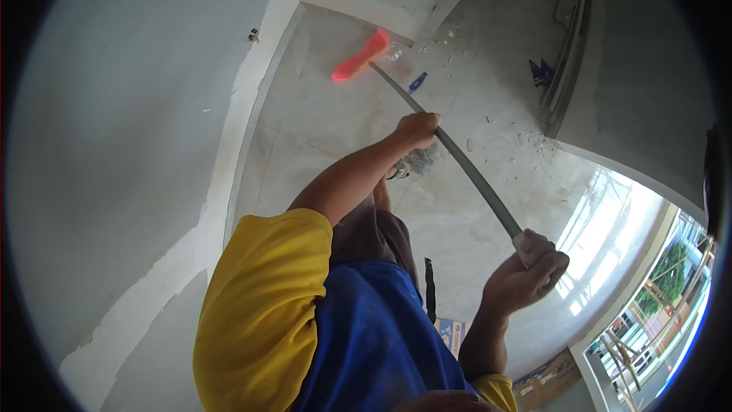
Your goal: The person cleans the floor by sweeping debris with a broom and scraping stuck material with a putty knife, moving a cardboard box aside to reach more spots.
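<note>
A broom with a bright orange-red head (pixel 362 58) and a long grey handle (pixel 469 168) slants across the view. Its head is on the floor near the wall corner at the top. My left hand (pixel 418 130) is closed around the middle of the handle. My right hand (pixel 528 271) grips the handle's near end, lower and to the right. Beside the handle, close to the head, lies a small blue object (pixel 417 82) whose kind I cannot make out. Clear crumpled plastic (pixel 394 52) lies against the head's right side. Below my left hand is more crumpled clear plastic (pixel 423 159), near my foot.
Small debris (pixel 526 141) is scattered over the tiled floor (pixel 305 118). A grey wall (pixel 130 122) runs along the left. Long strips (pixel 568 53) and a dark blue object (pixel 541 73) stand at upper right. Cardboard (pixel 549 381) lies at lower right, near a bright opening (pixel 656 313).
</note>
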A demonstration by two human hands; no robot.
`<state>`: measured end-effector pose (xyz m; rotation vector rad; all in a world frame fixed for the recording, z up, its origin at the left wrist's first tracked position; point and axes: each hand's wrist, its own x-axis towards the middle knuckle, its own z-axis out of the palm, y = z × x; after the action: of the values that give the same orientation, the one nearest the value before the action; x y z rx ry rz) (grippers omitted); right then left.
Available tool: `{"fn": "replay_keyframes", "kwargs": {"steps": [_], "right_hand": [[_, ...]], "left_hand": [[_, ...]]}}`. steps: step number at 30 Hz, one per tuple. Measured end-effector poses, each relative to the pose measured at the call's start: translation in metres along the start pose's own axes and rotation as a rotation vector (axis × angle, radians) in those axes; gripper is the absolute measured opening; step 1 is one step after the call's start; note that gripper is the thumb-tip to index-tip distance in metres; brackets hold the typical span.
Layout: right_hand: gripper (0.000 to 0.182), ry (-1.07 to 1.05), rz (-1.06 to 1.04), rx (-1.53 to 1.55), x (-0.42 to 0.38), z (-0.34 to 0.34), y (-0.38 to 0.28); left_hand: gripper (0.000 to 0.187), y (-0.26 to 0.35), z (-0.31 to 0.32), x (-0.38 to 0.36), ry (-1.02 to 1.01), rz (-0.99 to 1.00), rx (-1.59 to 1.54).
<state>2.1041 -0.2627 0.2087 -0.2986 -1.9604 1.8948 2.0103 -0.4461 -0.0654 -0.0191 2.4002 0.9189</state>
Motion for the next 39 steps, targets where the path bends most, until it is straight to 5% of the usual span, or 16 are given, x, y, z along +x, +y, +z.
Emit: {"fn": "replay_keyframes", "kwargs": {"steps": [4,11,15,23,25,28,33,39], "right_hand": [[0.029,-0.074,-0.097,0.129,0.037,-0.025,-0.058],[0.03,-0.149,0.185,0.15,0.033,-0.029,0.033],[0.031,-0.178,0.046,0.16,0.079,-0.06,0.008],[0.031,-0.459,-0.294,0.108,0.156,-0.048,-0.067],[0.028,-0.614,-0.435,0.012,0.146,-0.045,-0.076],[0.028,-0.471,-0.44,0.07,0.145,-0.082,-0.102],[0.028,-0.252,-0.148,0.322,0.174,-0.105,-0.108],[0.03,-0.399,0.392,0.49,0.132,-0.036,0.047]], "left_hand": [[0.017,0.066,-0.024,-0.035,0.014,0.029,-0.035],[0.029,-0.021,0.004,-0.013,-0.108,-0.17,0.094],[0.022,0.042,0.055,0.009,-0.075,-0.068,-0.056],[0.021,0.19,0.042,0.084,0.08,0.073,-0.363],[0.039,0.203,0.032,0.086,0.176,0.156,-0.478],[0.036,0.222,0.007,0.044,0.147,0.164,-0.423],[0.028,0.174,0.007,-0.048,0.038,0.213,-0.247],[0.027,0.012,0.088,-0.063,0.041,-0.186,-0.233]]}}
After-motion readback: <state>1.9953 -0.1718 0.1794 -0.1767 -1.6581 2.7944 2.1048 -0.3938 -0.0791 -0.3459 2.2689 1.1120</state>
